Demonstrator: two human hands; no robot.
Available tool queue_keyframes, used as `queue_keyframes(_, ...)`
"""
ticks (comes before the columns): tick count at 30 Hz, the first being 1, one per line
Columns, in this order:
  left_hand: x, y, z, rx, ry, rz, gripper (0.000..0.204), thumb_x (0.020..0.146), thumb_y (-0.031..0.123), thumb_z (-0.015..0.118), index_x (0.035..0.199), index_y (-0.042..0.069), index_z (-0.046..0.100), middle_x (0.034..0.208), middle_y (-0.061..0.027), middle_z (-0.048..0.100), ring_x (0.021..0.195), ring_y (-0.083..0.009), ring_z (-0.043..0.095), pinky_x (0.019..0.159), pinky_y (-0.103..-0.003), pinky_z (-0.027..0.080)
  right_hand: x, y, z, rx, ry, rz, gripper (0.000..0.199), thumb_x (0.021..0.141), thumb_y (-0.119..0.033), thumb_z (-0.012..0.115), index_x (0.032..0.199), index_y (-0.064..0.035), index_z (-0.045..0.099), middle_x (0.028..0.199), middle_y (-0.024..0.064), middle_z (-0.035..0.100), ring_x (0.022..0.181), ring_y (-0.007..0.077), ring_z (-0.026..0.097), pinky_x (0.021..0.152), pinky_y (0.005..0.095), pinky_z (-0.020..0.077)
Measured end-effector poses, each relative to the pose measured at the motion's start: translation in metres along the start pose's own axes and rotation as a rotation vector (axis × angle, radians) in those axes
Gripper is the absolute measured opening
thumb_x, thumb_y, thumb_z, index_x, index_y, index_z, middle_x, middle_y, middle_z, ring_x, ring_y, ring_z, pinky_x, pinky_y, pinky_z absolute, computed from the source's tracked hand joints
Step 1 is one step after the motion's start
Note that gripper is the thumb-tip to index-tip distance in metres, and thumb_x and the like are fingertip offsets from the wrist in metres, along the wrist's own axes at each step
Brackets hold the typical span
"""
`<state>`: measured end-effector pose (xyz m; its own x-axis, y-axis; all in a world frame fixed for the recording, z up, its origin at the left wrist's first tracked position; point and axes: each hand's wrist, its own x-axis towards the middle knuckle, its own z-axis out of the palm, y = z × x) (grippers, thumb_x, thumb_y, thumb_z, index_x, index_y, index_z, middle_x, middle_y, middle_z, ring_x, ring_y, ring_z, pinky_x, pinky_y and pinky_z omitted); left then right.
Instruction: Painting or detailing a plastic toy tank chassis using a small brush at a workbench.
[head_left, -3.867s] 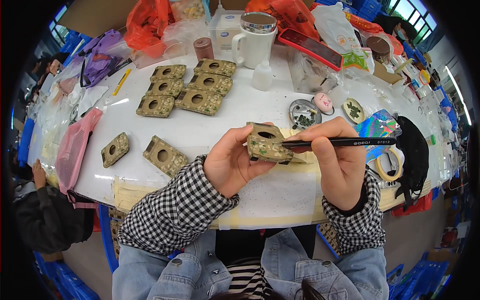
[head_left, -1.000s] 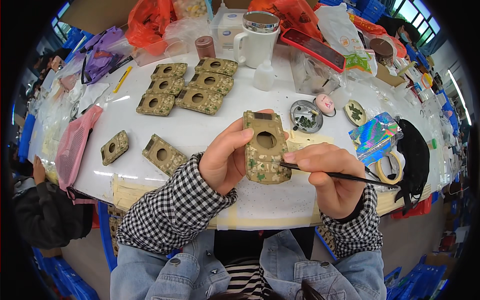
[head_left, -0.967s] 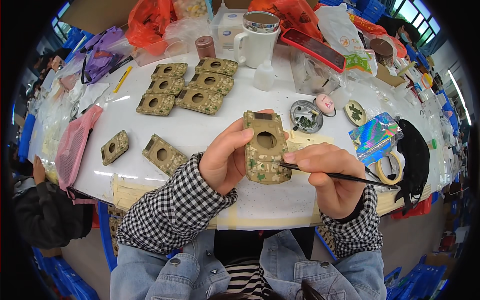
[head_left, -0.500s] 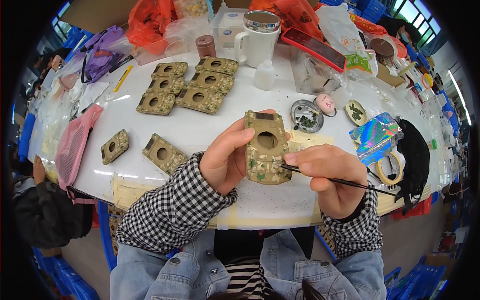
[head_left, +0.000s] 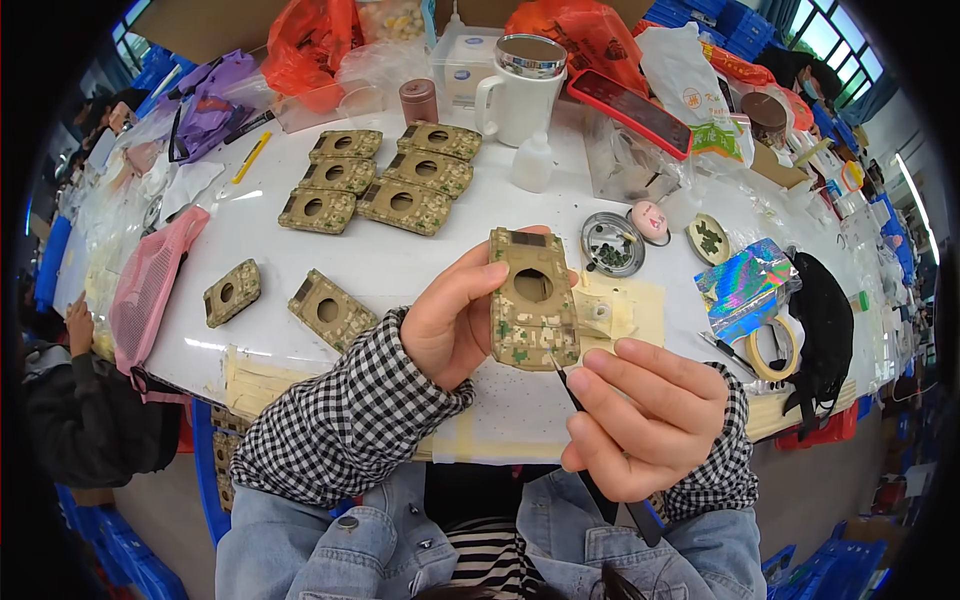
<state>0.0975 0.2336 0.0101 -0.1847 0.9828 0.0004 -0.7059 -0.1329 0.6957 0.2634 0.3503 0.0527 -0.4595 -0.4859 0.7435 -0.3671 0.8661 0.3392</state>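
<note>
Gripping a camouflaged hull (head_left: 532, 322) in the left hand (head_left: 445, 312) above the tabletop (head_left: 390, 272), toward its near edge — aiming its long axis, dark panel (head_left: 522, 240) foremost, at the far edge. Pinching black tweezers (head_left: 571, 394) in the right hand (head_left: 648, 420) — facing bare room beyond.

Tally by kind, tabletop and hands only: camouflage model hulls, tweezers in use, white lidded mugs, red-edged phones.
Camouflage hulls: 9 (8 on the table, 1 in the left hand)
Tweezers: 1, in the right hand
White mug: 1
Red-edged phone: 1
Total: 12
</note>
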Motion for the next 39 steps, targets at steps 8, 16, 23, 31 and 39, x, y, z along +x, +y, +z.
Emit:
queue_keyframes(8,-0.001,0.0,-0.001,-0.019,-0.038,-0.044,0.063,0.09,0.033,0.044,0.143,0.005,0.025,0.131,-0.0265,0.046,0.112,-0.0323,0.055,0.097,-0.042,0.044,-0.001,-0.002,0.001,-0.052,-0.037,0.003,0.023,0.093,-0.034,0.054,0.091,-0.0116,0.051,0.085,0.0064,0.068,0.076,0.0196,0.068,0.07,0.0324,0.058)
queue_keyframes(16,-0.007,0.013,0.007,0.056,-0.048,-0.099,0.05,0.093,0.014,0.042,0.14,0.006,0.027,0.132,-0.0282,0.045,0.12,-0.0316,0.051,0.101,-0.041,0.042,-0.003,0.006,-0.006,-0.101,-0.078,0.031,0.022,0.093,-0.033,0.054,0.092,-0.0114,0.052,0.088,0.0088,0.068,0.08,0.0208,0.067,0.071,0.0338,0.0587)
queue_keyframes(23,-0.007,0.009,-0.009,0.27,-0.141,-0.167,0.02,0.095,0.021,0.047,0.106,0.006,0.055,0.088,0.0022,0.055,0.07,-0.0017,0.05,0.058,-0.017,0.041,-0.003,0.006,-0.007,-0.061,-0.099,0.083,0.019,0.088,-0.029,0.061,0.092,-0.0111,0.056,0.09,0.008,0.068,0.083,0.0205,0.067,0.076,0.0336,0.0578)
queue_keyframes(31,-0.011,0.011,-0.005,0.386,-0.111,-0.095,0.019,0.094,0.027,0.052,0.1,0.01,0.057,0.079,0.0067,0.052,0.064,0.001,0.04,0.053,-0.015,0.032,-0.004,0.009,0.003,0.133,-0.016,0.169,0.023,0.084,-0.024,0.068,0.095,-0.0062,0.06,0.09,0.0131,0.067,0.085,0.0235,0.068,0.076,0.0369,0.0588)
queue_keyframes(39,-0.011,0.01,-0.004,0.425,-0.115,-0.051,0.016,0.094,0.025,0.055,0.099,0.01,0.057,0.078,0.0071,0.053,0.065,0.0009,0.041,0.054,-0.016,0.033,-0.004,0.013,-0.003,0.388,-0.068,0.33,0.032,0.077,-0.016,0.073,0.102,-0.001,0.061,0.099,0.0186,0.066,0.088,0.0275,0.067,0.078,0.0385,0.0578)
